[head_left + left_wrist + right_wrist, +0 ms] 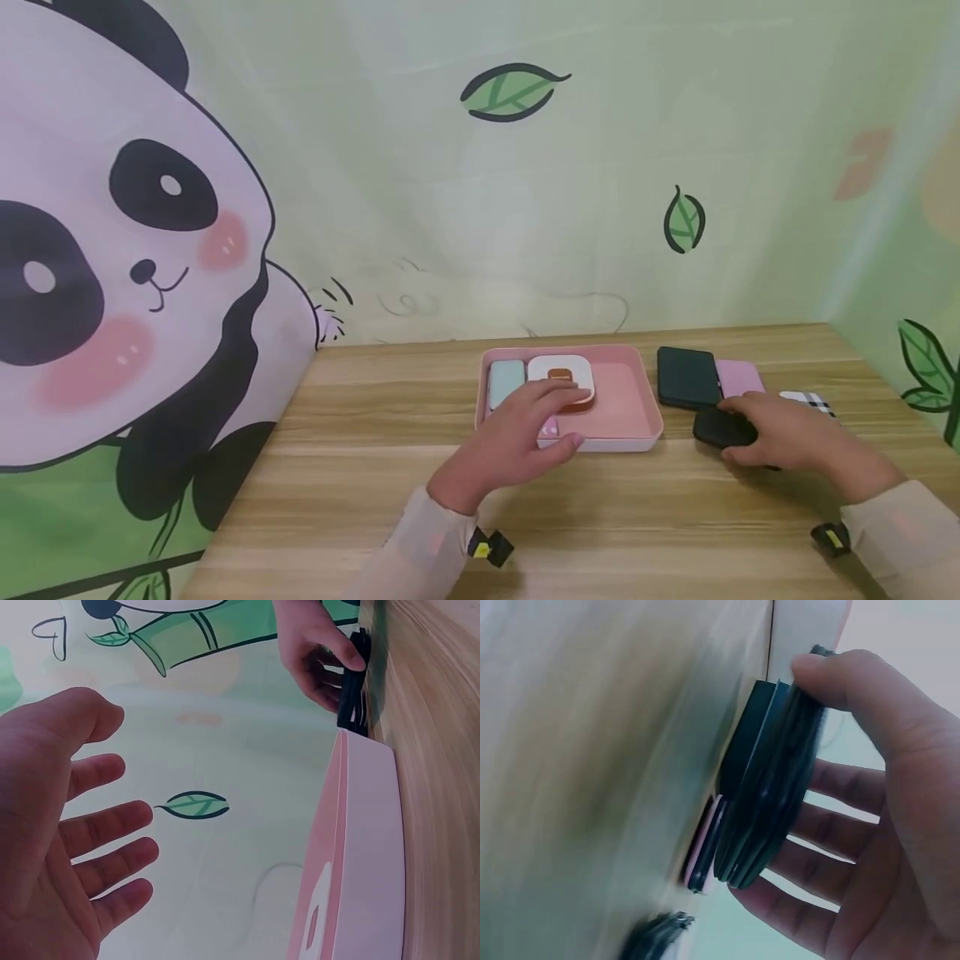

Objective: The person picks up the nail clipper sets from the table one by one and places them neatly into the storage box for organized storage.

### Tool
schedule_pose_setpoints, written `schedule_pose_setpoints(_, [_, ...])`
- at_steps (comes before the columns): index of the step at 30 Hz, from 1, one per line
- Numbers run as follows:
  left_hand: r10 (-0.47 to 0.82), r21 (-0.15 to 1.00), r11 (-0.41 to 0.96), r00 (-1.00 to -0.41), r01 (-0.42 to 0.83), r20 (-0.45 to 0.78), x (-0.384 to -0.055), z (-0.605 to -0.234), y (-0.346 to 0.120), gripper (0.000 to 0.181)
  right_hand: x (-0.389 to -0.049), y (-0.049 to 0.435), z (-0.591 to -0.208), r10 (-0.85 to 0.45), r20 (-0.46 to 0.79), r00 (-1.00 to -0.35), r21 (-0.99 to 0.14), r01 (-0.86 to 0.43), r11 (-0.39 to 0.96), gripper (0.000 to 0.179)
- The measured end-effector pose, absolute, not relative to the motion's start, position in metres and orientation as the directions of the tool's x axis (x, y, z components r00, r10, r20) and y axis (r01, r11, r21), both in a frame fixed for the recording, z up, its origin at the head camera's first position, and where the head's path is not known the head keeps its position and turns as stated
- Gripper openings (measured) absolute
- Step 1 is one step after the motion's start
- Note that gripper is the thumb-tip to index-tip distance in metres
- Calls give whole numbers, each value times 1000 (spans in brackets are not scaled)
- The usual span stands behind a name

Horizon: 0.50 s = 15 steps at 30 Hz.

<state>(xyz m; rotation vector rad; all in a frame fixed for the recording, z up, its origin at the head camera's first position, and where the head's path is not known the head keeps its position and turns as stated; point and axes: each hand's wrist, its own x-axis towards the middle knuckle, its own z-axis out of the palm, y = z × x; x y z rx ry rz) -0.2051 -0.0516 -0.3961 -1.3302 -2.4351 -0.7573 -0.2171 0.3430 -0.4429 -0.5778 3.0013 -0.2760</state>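
My right hand (787, 433) grips a flat black case (718, 427) with angled corners, thumb on one side and fingers on the other. In the right wrist view the black case (772, 787) stands on edge, showing layered sides. My left hand (506, 442) is over the left part of a pink tray (600, 445), fingers extended and holding nothing. Under and beside it in the tray are a mint-green case (507, 382), a white-and-brown rounded square box (573, 367) and a pink dotted item (551, 427), partly hidden by the hand.
Right of the tray, a dark square wallet-like item (687, 377) lies beside a pink flat item (739, 377). A black-and-white checked item (806, 398) lies partly behind my right hand. The wooden table (360, 467) meets a printed panda backdrop (420, 208).
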Motion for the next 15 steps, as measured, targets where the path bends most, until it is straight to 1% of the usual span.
schedule_pose_setpoints(5, [693, 319, 442, -545, 838, 472, -208, -398, -52, 48, -218, 341, -431, -370, -10, -929, -181, -362, 915, 69])
schedule_pose_setpoints(9, [690, 320, 453, -555, 832, 464, -209, -398, -53, 48, -221, 340, -425, -369, 0, -929, -189, -363, 913, 71])
schedule_pose_setpoints(15, [667, 358, 476, -595, 803, 449, -209, -398, -56, 50, -224, 335, -422, -346, -5, -938, -198, -339, 920, 75])
